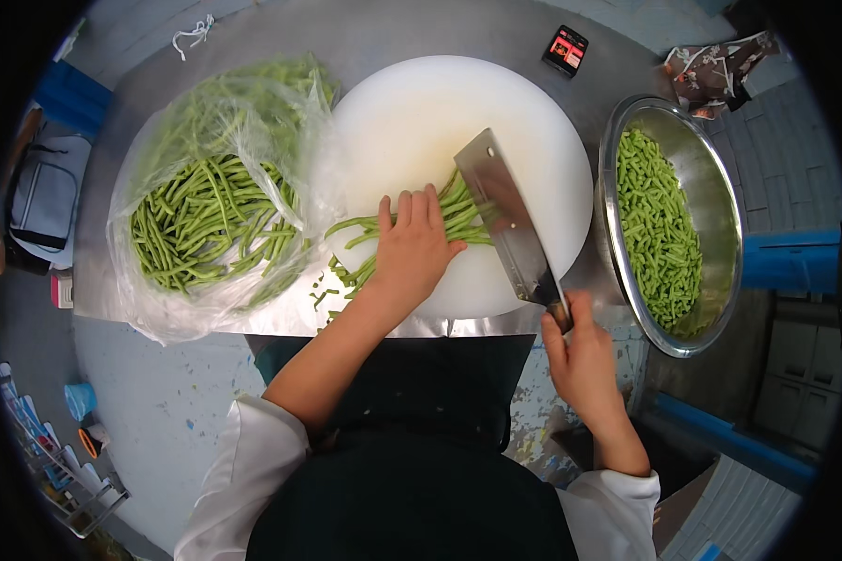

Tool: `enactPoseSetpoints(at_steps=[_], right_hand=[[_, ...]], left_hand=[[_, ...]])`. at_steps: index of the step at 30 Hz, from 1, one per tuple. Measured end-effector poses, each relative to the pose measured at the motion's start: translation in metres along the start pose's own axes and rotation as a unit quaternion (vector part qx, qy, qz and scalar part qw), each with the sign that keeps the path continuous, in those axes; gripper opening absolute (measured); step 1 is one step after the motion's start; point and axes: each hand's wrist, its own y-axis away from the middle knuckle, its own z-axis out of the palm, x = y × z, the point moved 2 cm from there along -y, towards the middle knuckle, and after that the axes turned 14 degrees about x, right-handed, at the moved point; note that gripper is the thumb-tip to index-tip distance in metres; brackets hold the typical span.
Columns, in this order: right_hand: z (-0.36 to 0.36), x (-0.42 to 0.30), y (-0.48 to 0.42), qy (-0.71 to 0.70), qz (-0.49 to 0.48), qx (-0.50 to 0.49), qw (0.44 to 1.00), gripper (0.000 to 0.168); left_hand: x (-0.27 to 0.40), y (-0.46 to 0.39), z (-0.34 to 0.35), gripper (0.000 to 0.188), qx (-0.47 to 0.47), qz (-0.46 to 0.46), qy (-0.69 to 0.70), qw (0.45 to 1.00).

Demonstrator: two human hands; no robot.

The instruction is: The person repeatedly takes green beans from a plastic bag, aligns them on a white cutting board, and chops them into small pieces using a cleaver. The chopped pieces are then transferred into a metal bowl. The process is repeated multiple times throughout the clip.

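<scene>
On a round white cutting board (407,112), my left hand (414,242) presses down on a bunch of long green beans (459,210). My right hand (581,354) grips the handle of a cleaver (509,217). Its broad blade stands at the right end of the bunch and covers part of the beans there. Small trimmed bean ends (326,291) lie by the board's lower left edge, close to my left forearm. Left of the board, a clear plastic bag (123,245) lies open around many whole green beans (210,210).
A steel bowl (719,210) of short cut bean pieces (656,238) stands at the table's right side. A phone (565,51) with a lit screen lies beyond the board. White string (193,35) is at the far left. Patterned cloth (716,73) sits beyond the bowl. The steel table's front edge (463,327) is before me.
</scene>
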Motion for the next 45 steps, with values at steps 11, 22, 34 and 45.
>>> enactPoseSetpoints(at_steps=[11,22,34,45], right_hand=[[0.039,-0.001,-0.041,0.102,0.016,-0.149,0.983,0.025],[0.051,-0.006,-0.072,-0.007,0.010,-0.020,1.000,0.021],[0.016,-0.018,0.000,0.048,0.042,-0.107,0.992,0.024],[0.068,-0.001,-0.070,0.018,0.123,-0.125,0.984,0.025]], left_hand=[[0.008,0.002,0.002,0.042,-0.050,0.038,0.014,0.998],[-0.002,-0.006,-0.011,0.079,-0.088,0.008,0.096,0.991],[-0.011,0.034,-0.012,0.065,-0.051,0.032,0.011,0.998],[-0.006,0.030,-0.011,0.063,-0.053,0.032,-0.019,0.998]])
